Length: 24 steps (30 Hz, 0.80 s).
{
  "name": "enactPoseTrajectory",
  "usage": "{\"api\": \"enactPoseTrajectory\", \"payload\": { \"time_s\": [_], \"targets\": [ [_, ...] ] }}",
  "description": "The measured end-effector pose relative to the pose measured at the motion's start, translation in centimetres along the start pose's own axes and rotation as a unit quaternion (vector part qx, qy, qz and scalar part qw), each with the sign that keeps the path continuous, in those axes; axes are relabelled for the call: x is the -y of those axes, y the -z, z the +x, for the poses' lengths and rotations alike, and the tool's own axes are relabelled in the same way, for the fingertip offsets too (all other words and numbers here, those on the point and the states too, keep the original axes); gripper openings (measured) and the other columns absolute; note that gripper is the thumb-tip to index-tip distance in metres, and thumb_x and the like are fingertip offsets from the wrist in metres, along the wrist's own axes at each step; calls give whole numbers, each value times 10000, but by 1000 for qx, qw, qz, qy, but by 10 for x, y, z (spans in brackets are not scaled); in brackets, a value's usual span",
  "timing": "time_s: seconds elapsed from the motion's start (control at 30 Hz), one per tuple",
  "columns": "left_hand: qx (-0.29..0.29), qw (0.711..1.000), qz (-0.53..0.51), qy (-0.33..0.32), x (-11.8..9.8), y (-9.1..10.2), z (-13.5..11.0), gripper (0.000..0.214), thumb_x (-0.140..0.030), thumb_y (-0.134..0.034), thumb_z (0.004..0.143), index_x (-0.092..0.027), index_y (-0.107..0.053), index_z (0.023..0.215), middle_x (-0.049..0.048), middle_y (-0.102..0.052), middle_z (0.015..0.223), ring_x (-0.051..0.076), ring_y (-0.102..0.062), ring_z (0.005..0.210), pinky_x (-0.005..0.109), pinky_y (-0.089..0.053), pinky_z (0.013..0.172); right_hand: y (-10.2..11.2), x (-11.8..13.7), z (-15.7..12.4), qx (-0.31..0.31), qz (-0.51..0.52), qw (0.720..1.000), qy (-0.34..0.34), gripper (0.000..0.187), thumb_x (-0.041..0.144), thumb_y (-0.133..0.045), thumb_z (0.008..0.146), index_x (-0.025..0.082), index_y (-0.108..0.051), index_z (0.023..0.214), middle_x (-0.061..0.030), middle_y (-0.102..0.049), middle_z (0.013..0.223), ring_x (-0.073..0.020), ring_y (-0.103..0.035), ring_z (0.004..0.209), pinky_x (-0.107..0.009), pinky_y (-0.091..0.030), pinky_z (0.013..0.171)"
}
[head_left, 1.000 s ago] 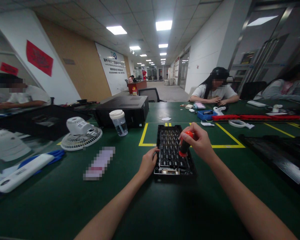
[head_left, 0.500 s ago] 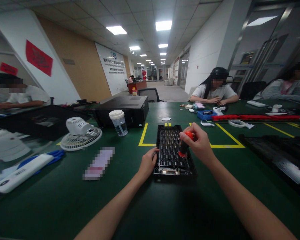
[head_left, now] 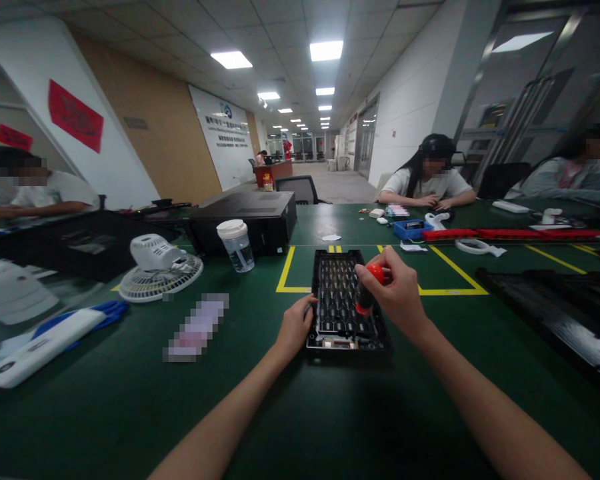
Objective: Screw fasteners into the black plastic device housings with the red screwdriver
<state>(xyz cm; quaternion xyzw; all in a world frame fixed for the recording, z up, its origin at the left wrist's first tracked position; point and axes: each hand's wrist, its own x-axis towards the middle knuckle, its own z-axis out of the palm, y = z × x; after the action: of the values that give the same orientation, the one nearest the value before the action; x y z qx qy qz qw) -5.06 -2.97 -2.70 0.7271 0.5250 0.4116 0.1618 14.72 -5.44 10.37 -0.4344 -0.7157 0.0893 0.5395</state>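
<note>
A black rectangular casing [head_left: 337, 293], with rows of rounded cells inside and a metallic strip near its front end, lies on the green table before me. My left hand [head_left: 297, 325] grips its left edge, fingers curled against the side. In my right hand [head_left: 396, 287] is a screwdriver [head_left: 364, 297] with a black and red handle, held nearly upright over the right half of the casing. The fingers wrap round the top of the handle. Its tip is too dark to make out.
A lidded plastic cup [head_left: 237, 245] stands beside a large black box [head_left: 245, 217]. Left of it lie a white fan [head_left: 160, 267] and a white device [head_left: 43, 347]. Dark panels [head_left: 555, 320] lie at right. Across the table, a person [head_left: 430, 177] sits behind a blue tray [head_left: 411, 229].
My right hand has turned slightly around the screwdriver handle, which stays over nearly the same spot. The left hand and the casing hold their place; the view shifts a little.
</note>
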Motion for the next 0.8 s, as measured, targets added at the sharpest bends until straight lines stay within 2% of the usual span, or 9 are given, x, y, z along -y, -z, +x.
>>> {"api": "enactPoseTrajectory", "payload": {
  "time_s": [0.8],
  "targets": [
    [-5, 1000, -1, -4, 2, -1, 0, 269, -132, -393, 813, -209, -574, 996, 28, -590, 1141, 148, -530, 1083, 316, -383, 974, 0, 0, -1, -64, -85, 994, 2, 310, 413, -558, 762, 188, -372, 658, 53, -421, 548, -85, -453, 457, -208, -326, 471]
  ]
}}
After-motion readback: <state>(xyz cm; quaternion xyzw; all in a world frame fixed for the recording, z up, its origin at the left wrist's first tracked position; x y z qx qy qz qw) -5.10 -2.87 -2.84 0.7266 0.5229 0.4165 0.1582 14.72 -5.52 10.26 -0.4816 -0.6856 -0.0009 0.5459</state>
